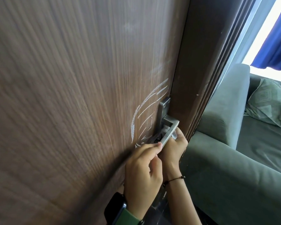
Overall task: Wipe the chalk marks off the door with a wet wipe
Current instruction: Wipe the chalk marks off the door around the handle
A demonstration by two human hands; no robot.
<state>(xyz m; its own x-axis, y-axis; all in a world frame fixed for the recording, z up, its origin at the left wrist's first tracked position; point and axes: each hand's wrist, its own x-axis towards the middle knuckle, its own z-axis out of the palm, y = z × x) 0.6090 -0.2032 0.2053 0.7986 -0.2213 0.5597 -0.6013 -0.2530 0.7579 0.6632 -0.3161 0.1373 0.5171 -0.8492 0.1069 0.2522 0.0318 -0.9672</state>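
Observation:
White chalk marks curve over the brown wooden door, just left of the metal lever handle. My right hand, with a thin black bracelet on its wrist, is behind and under the handle, holding a crumpled white wet wipe against the handle and its plate. My left hand, with a dark watch on its wrist, has thumb and forefinger pinched together at the handle's free end. I cannot tell whether they grip the handle or an edge of the wipe. Most of the wipe is hidden.
The dark door frame runs down the door's right side. Past it stands a grey-green sofa with a patterned cushion, close to my right arm. A blue curtain hangs by a bright window.

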